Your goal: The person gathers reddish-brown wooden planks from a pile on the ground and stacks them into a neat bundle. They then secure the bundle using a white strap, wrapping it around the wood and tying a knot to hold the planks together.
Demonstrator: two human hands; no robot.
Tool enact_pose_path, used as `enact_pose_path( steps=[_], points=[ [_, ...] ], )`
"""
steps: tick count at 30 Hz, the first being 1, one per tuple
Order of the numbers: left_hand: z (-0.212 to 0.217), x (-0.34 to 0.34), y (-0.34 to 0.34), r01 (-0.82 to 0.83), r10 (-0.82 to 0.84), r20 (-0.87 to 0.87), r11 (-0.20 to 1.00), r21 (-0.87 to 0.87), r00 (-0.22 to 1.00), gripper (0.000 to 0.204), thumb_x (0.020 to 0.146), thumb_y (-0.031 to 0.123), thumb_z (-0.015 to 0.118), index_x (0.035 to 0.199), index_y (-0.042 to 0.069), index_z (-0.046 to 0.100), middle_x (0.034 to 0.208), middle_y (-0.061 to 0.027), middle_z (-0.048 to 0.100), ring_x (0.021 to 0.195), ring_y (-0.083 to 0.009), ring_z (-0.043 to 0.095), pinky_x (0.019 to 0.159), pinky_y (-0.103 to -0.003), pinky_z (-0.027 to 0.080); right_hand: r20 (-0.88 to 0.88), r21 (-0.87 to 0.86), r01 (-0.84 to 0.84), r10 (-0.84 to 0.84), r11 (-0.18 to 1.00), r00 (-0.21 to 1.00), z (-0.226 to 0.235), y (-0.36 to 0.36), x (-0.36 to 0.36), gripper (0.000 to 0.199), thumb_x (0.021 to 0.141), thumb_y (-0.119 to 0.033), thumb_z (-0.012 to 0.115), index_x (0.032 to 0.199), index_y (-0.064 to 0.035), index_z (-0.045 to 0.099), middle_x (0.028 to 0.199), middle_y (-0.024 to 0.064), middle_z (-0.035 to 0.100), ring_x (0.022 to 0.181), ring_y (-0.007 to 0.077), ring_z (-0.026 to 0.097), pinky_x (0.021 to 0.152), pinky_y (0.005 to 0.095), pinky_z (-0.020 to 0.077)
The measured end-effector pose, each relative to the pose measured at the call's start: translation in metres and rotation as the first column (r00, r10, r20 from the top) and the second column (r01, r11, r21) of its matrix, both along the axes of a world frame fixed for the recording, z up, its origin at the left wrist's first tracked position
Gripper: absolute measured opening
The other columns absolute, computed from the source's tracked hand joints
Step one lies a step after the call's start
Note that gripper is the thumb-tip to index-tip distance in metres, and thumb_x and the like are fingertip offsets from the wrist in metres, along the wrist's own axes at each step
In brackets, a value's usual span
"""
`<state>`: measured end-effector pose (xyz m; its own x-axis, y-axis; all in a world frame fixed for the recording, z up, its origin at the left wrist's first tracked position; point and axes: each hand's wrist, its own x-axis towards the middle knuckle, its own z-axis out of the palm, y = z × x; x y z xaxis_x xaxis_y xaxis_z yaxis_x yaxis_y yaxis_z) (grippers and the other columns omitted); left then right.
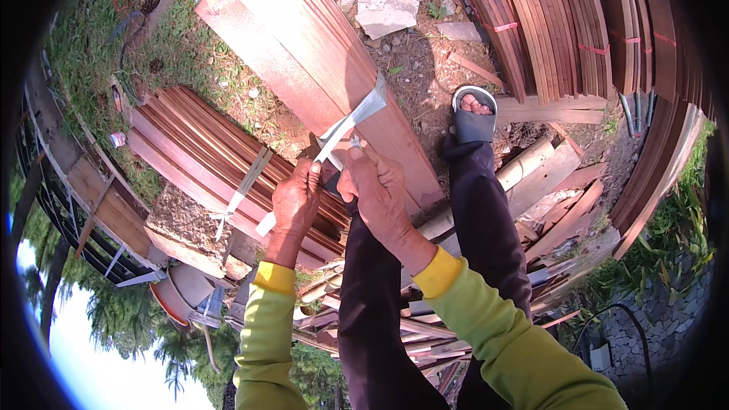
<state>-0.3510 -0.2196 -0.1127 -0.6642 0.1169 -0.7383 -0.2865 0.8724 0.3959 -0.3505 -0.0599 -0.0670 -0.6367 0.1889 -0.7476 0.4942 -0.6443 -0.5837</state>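
In left hand (295, 201) — pale strap (355, 116) half-hidden

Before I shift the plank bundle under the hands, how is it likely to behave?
The plank bundle looks stiff and probably heavy, being several long boards stacked together. Those boards may slide against each other, since only one pale strap shows across them. The smooth-looking faces could also feel somewhat slippery.
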Motion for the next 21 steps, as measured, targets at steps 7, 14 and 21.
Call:
enact_pose_path(
  steps=[7,14,21],
  points=[
    [0.002,0.0,0.007,0.045,-0.045,-0.014,0.997,-0.056,0.999,0.019,0.097,0.035,0.047,0.11,0.023,0.054,0.069,-0.0197,0.062,0.069,-0.0418,0.062,0.06,-0.051,0.048,0.121,-0.059,0.126,-0.118,0.99,0.986,-0.014,0.031,-0.026,0.038,0.096,-0.019,0.049,0.06,-0.0098,0.04,0.054,-0.0022,0.038,0.047,0.0064,0.036,0.044,0.0253,0.0305],
    [0.003,0.011,0.002,0.125,-0.13,-0.095,0.991,-0.051,0.987,0.024,0.091,0.02,0.056,0.114,0.026,0.059,0.077,-0.0158,0.065,0.076,-0.0379,0.065,0.064,-0.046,0.052,0.09,-0.05,0.085,-0.08,0.995,0.993,-0.019,0.033,-0.014,0.039,0.097,-0.017,0.045,0.06,-0.0104,0.034,0.053,-0.0009,0.031,0.045,0.0111,0.028,0.049,0.0308,0.0356],
    [0.008,-0.023,0.014,0.028,0.018,-0.227,0.979,0.2,0.974,0.027,0.082,0.01,0.058,0.108,0.018,0.062,0.089,-0.011,0.06,0.08,-0.0346,0.062,0.064,-0.042,0.05,-0.014,0.005,-0.186,0.186,0.982,0.982,0.016,-0.029,0.004,0.037,0.097,-0.015,0.047,0.063,-0.0019,0.041,0.054,-0.0023,0.037,0.054,0.0044,0.033,0.047,0.0259,0.029]
  ],
)
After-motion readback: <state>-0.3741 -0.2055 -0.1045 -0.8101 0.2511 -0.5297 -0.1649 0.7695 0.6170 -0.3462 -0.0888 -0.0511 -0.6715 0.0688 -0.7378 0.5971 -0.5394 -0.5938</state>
